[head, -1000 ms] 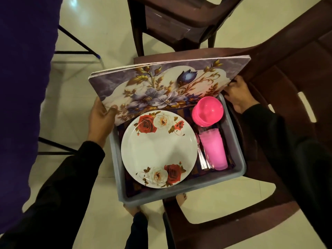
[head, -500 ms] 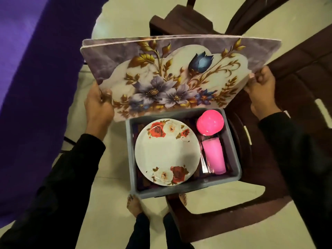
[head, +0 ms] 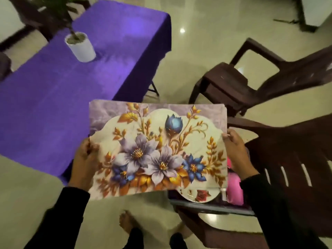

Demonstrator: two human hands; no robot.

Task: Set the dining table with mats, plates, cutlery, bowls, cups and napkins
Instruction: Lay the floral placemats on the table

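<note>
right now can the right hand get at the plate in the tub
Probably not: the right hand and left hand both grip the mats, which hang over most of the plate.

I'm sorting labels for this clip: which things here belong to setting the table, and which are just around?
Part of the job:
floral mats, held by left hand and right hand
rose plate in the grey tub
pink cups
purple table

Just around:
potted plant
brown chairs
</note>
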